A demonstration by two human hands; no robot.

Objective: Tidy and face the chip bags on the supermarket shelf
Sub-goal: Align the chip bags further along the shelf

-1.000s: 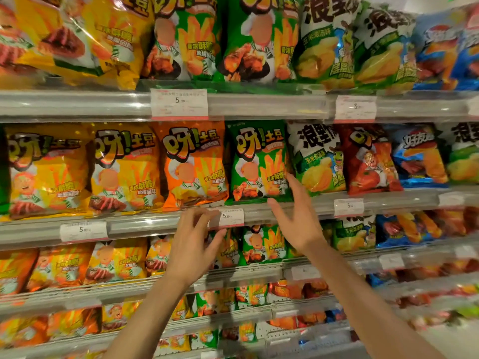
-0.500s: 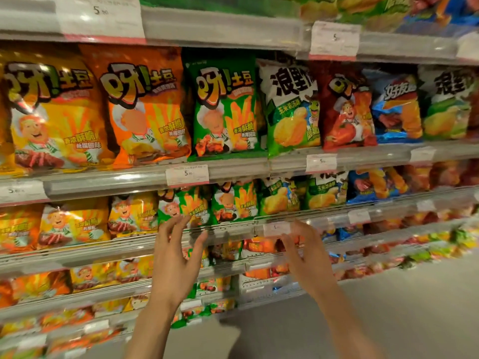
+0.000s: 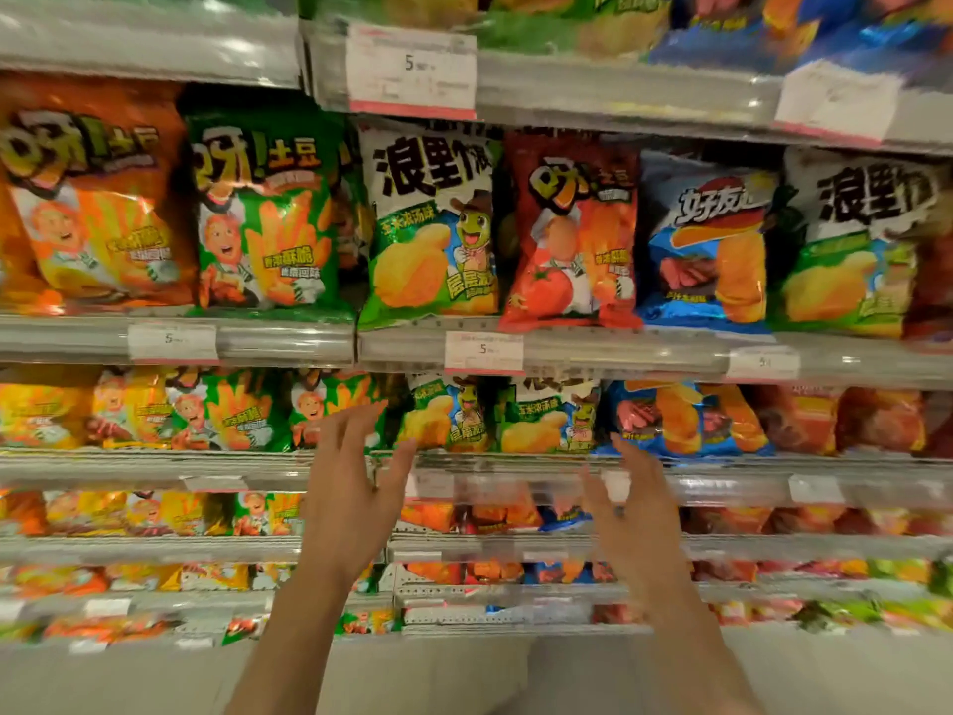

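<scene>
Chip bags stand in rows on several shelves. At eye level I see an orange bag, a green bag, a white-and-green bag, a red bag and a blue bag. One shelf lower stand smaller white-and-green bags and blue bags. My left hand and my right hand are raised in front of that lower shelf, fingers spread and straight, palms toward each other, holding nothing. Both look apart from the bags.
Clear plastic shelf rails carry white price tags. More bags fill the top shelf and the lower shelves. Pale floor shows below the bottom shelf.
The view has shifted right and down along the shelves. Both hands dropped from the middle shelf's rail to in front of the shelf below and moved right, staying empty.
</scene>
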